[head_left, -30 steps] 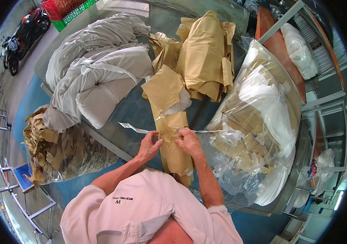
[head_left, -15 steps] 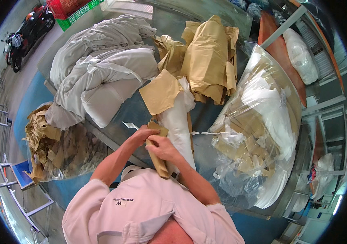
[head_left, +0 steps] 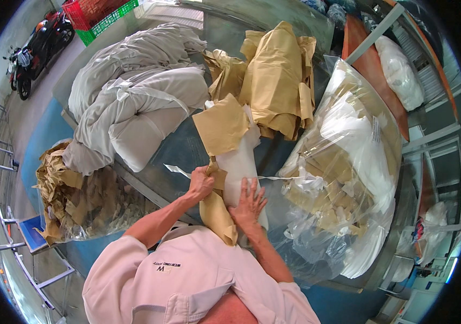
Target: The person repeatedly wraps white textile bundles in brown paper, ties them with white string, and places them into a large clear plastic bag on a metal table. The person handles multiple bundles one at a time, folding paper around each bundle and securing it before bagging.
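Note:
A long white bundle [head_left: 237, 168] lies on the table in front of me, its end toward my body. My left hand [head_left: 202, 182] is closed on a piece of brown paper [head_left: 217, 211] along the bundle's left side; the paper's lower end hangs toward my waist. Spread-fingered, my right hand [head_left: 248, 204] rests on the white bundle and holds nothing. Another sheet of brown paper [head_left: 221, 125] lies across the bundle's far part. A thin white strip [head_left: 177, 170] sticks out to the left of my left hand.
Heaped grey-white cloth [head_left: 144, 102] fills the far left of the table [head_left: 163, 154]. Stacked brown paper [head_left: 273, 81] lies behind the bundle. To the right sits a large clear plastic bag [head_left: 344, 178] of white sheets and paper scraps; another bag with crumpled paper [head_left: 57, 183] is at left.
My right hand has let go of the brown paper and opened flat on the white bundle. My left hand still grips the paper, which has unfolded somewhat. The far sheet has shifted right.

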Tool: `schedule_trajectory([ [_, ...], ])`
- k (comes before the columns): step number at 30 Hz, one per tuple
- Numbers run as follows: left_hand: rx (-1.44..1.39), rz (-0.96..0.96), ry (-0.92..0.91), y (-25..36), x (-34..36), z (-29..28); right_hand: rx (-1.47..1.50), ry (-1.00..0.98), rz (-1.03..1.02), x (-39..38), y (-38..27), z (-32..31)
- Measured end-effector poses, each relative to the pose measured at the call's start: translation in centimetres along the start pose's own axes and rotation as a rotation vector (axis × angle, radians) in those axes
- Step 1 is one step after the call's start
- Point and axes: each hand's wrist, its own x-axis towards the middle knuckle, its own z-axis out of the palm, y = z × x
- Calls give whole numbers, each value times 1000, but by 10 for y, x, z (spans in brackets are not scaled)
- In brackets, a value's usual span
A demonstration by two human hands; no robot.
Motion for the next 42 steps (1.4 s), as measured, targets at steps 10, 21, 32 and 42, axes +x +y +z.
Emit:
schedule_trajectory([
  [10,-216,85,-106,79,-15,-28,220,288,-41,16,66,-5],
  [21,-259,143,-74,166,-44,-104,242,134,92,29,57,-9],
  [32,-229,392,328,264,-76,-195,264,38,80,33,86,-6],
  [42,-219,621,-88,366,23,-206,488,-14,32,43,86,-14],
])
